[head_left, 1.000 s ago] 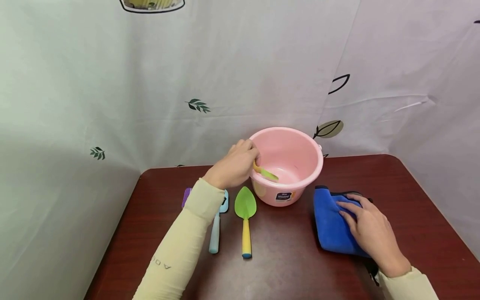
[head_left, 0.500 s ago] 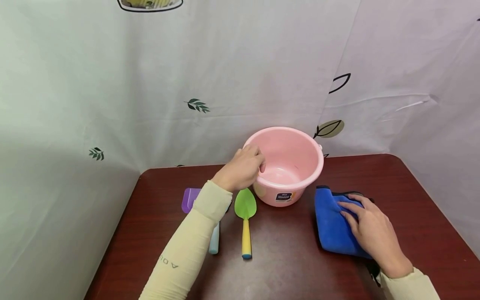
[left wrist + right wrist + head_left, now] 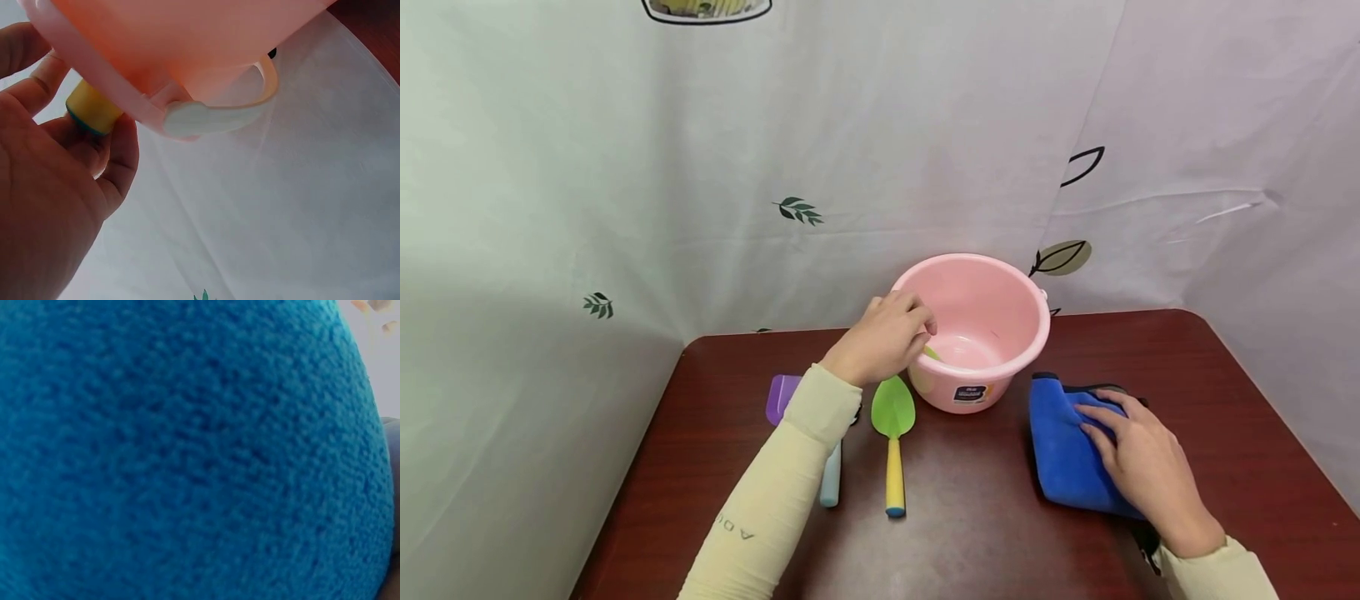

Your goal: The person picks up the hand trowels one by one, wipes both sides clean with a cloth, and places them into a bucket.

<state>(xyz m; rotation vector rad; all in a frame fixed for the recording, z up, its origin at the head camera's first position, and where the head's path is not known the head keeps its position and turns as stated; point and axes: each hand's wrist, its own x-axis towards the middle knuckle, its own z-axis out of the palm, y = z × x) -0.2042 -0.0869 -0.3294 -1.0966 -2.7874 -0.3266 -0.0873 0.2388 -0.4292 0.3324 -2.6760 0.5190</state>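
Note:
At the left rim of a pink bucket (image 3: 968, 312), my left hand (image 3: 883, 337) has its fingers curled round the yellow handle end (image 3: 94, 109) of a garden tool. Only a sliver of its green head (image 3: 932, 353) shows inside the bucket, so its exact kind is hidden. My right hand (image 3: 1150, 467) rests with fingers spread on a soft blue cloth pouch (image 3: 1071, 458) with black trim. That fuzzy blue fabric (image 3: 187, 450) fills the right wrist view. A green trowel (image 3: 892, 408) with a yellow handle lies on the table, right of my left forearm.
A purple-headed tool (image 3: 781, 396) and a pale blue handle (image 3: 831, 479) lie partly under my left forearm. The bucket has a white handle (image 3: 219, 117). A patterned sheet (image 3: 850, 150) hangs behind the dark red table (image 3: 970, 533).
My left hand has moved slightly right and down at the bucket rim. The tool has dropped lower into the bucket, mostly out of the head view. My right hand stays put.

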